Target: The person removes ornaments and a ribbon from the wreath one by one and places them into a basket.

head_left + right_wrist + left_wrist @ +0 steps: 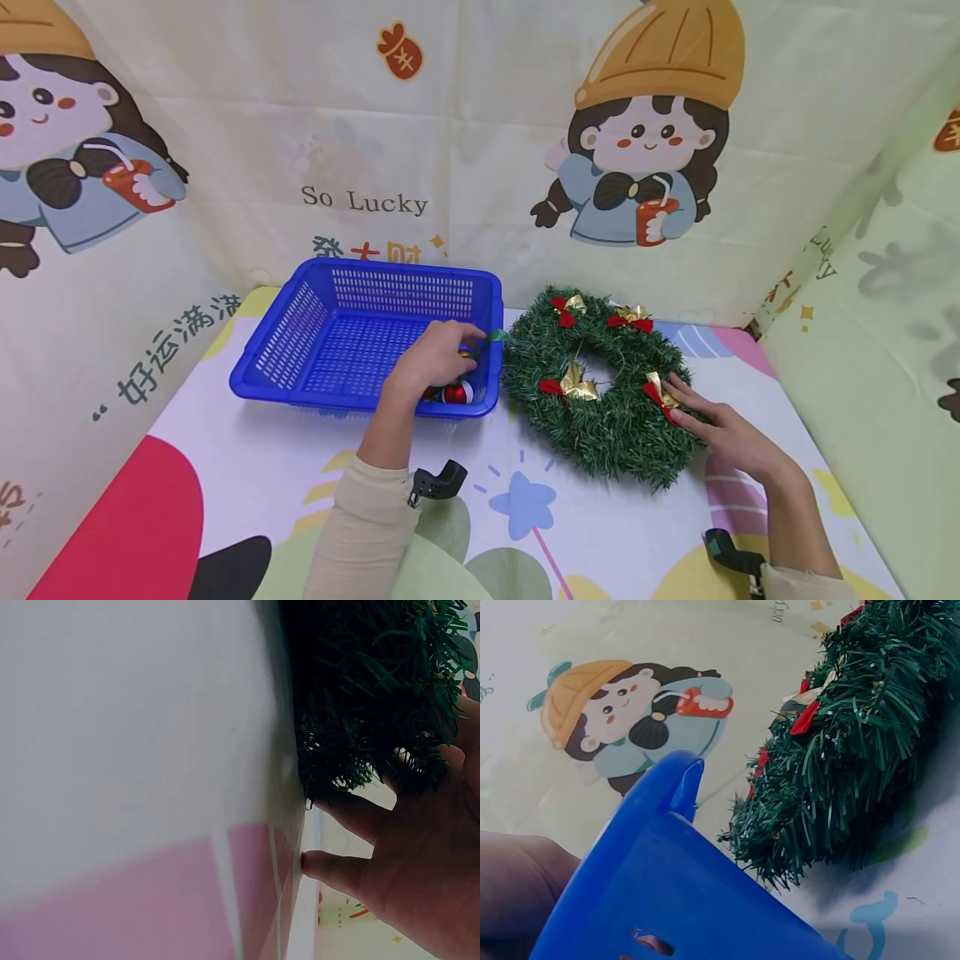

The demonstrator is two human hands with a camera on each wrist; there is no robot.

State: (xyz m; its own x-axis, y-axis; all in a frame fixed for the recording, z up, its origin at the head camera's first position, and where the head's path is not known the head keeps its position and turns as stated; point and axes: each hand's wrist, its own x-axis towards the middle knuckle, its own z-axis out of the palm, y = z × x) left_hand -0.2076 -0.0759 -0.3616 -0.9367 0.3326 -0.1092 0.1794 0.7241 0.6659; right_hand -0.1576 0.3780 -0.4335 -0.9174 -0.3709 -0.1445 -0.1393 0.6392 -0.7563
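Note:
My left hand (pixel 437 358) reaches down into the right end of a blue plastic basket (pixel 367 407). Its fingers are bent among small Christmas baubles, one of them a red ball (pixel 454 392); I cannot tell whether they grip one. A bit of green ribbon (pixel 497 335) shows by the fingertips. On the right lies a green tinsel wreath (pixel 600 442) with several red and gold bows. My right hand (pixel 723 429) rests on its right edge, fingers extended beside a bow (pixel 660 398). In the right wrist view, two fingers (pixel 337 871) reach down close to the tabletop.
The basket's right rim (pixel 622 832) stands close to the wreath's left side. A printed cloth backdrop (pixel 480 150) rises behind both and along the sides. Cartoon shapes, including a blue star (pixel 522 504), mark the table cover.

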